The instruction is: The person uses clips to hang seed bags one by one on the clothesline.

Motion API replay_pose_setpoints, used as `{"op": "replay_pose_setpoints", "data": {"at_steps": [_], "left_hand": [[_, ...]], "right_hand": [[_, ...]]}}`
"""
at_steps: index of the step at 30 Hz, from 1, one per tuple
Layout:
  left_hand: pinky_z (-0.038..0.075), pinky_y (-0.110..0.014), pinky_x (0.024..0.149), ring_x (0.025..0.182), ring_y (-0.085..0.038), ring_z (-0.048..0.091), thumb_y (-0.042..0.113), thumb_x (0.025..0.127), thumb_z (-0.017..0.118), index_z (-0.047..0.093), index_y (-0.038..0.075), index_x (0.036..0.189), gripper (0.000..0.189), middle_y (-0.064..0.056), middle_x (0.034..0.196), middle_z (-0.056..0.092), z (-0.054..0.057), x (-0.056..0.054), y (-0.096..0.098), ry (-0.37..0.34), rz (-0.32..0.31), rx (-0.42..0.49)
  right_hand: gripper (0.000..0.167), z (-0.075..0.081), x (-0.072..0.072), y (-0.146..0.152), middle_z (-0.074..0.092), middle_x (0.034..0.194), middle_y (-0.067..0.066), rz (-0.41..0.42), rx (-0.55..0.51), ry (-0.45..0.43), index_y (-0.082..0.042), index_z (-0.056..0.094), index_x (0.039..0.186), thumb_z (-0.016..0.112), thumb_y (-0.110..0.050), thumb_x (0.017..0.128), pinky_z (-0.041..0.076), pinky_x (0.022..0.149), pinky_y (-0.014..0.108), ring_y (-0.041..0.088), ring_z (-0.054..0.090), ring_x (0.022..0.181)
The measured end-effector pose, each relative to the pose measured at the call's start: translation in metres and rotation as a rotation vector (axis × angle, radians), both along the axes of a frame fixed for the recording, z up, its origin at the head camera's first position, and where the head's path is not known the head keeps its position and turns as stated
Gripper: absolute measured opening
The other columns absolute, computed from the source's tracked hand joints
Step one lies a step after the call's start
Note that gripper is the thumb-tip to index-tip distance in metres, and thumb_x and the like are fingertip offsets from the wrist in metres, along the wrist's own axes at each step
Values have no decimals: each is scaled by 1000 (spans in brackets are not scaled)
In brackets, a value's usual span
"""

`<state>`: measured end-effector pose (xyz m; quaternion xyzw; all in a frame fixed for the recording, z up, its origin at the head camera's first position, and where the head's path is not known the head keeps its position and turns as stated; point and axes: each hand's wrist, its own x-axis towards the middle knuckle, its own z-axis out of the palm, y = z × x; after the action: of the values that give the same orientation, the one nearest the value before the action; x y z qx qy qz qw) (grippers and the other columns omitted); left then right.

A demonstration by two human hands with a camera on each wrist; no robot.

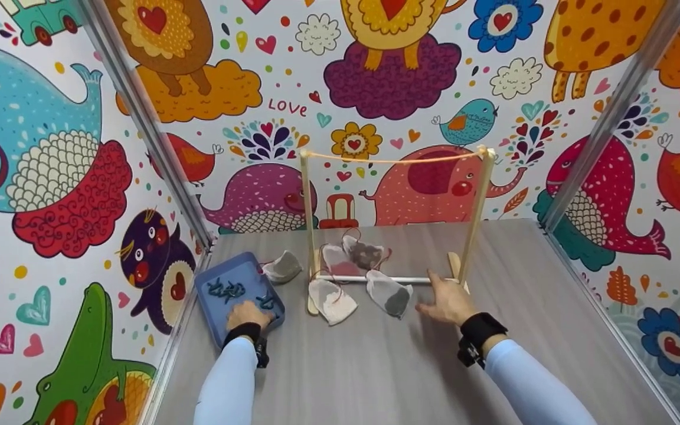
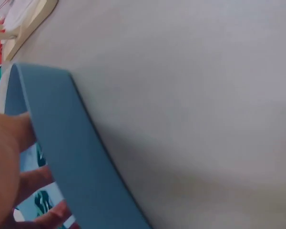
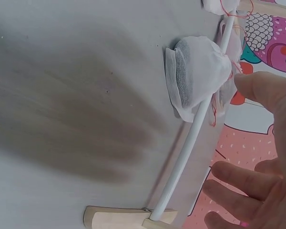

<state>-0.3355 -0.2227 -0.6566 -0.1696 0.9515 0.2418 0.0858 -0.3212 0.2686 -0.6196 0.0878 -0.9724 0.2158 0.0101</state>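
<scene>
My left hand (image 1: 248,316) reaches down into a blue tray (image 1: 236,260), over its near right part. Small dark green pieces (image 1: 226,290) lie in the tray, likely clips, too small to make out fully. In the left wrist view the fingers (image 2: 37,180) are spread inside the tray wall, with nothing seen between them. Over the right end of a wooden stand (image 1: 307,218) with a white rod (image 1: 419,280) along its base, my right hand (image 1: 449,302) holds nothing, fingers apart. Nearest it is a white drawstring pouch (image 3: 205,71) with dark grey contents.
More drawstring pouches lie about the stand: a white one (image 1: 333,302) in front, a pink one (image 1: 340,262) and a brownish one (image 1: 365,255) behind the rod, a grey one (image 1: 284,268) beside the tray. An orange string (image 1: 396,159) spans the posts. Printed panels border the table.
</scene>
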Motion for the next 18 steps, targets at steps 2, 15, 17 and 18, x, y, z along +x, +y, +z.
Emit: {"op": "replay_pose_setpoints", "data": {"at_steps": [2, 15, 17, 18], "left_hand": [[59, -67, 107, 128, -55, 69, 38, 99, 85, 72, -8, 135, 60, -37, 139, 68, -3, -1, 4, 6, 20, -9], [60, -67, 103, 120, -53, 74, 22, 99, 78, 74, -7, 128, 42, -35, 129, 76, -15, -6, 8, 70, 28, 32], [60, -66, 103, 119, -53, 75, 24, 100, 78, 74, -7, 128, 42, -33, 128, 77, -16, -8, 6, 85, 35, 38], [60, -66, 103, 120, -52, 75, 26, 101, 78, 74, -6, 129, 43, -33, 129, 77, -15, -8, 6, 88, 43, 45]], "right_hand": [[99, -2, -1, -2, 72, 141, 38, 5, 1, 9, 8, 46, 164, 92, -35, 88, 61, 107, 64, 52, 75, 125], [94, -2, 2, -4, 77, 130, 36, 36, 52, 45, 9, 50, 161, 91, -34, 87, 64, 100, 62, 51, 79, 114], [93, 0, 1, -4, 77, 131, 36, 40, 60, 51, 9, 51, 160, 90, -34, 87, 64, 99, 62, 51, 79, 114], [93, 1, 0, -4, 76, 133, 35, 39, 60, 51, 9, 51, 160, 90, -33, 87, 64, 100, 62, 52, 78, 115]]}}
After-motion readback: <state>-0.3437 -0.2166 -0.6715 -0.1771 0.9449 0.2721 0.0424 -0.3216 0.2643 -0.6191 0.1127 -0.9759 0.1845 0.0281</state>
